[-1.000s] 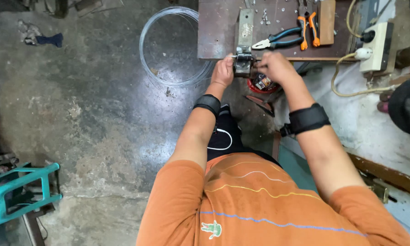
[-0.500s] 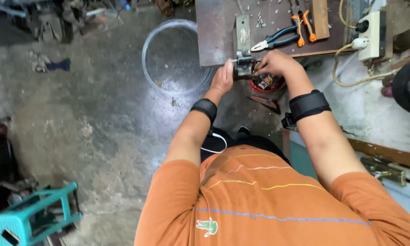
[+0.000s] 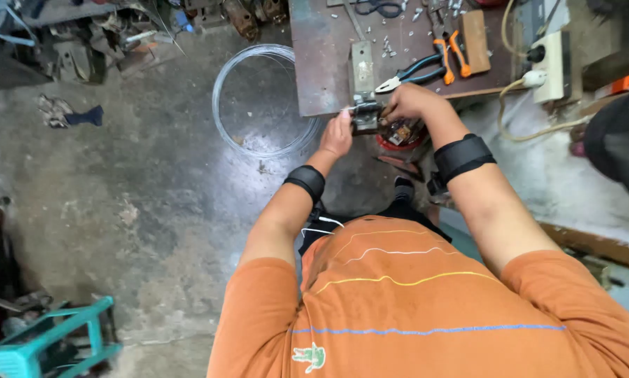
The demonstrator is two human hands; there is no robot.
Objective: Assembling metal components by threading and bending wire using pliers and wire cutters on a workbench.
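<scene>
My left hand [image 3: 339,134] and my right hand [image 3: 407,103] meet at a small grey metal fixture [image 3: 365,113] on the near edge of a rusty metal work plate [image 3: 321,63]. The left hand pinches a thin wire at the fixture's left side. My right hand is closed over the fixture's right side; what its fingers grip is hidden. Both wrists wear black bands. A coil of thin wire [image 3: 262,101] lies on the concrete floor just left of the left hand.
Blue-handled pliers [image 3: 409,72] and orange-handled pliers [image 3: 449,47] lie on the plate with several small screws. A white power strip [image 3: 552,64] sits right. A red round container [image 3: 398,136] is below the fixture. A teal stool [image 3: 45,343] stands bottom left; scrap metal clutters the top left.
The view has shifted, so the stool moved lower left and scrap came into sight at the top. Both hands stay at the fixture, the left hand slightly lower.
</scene>
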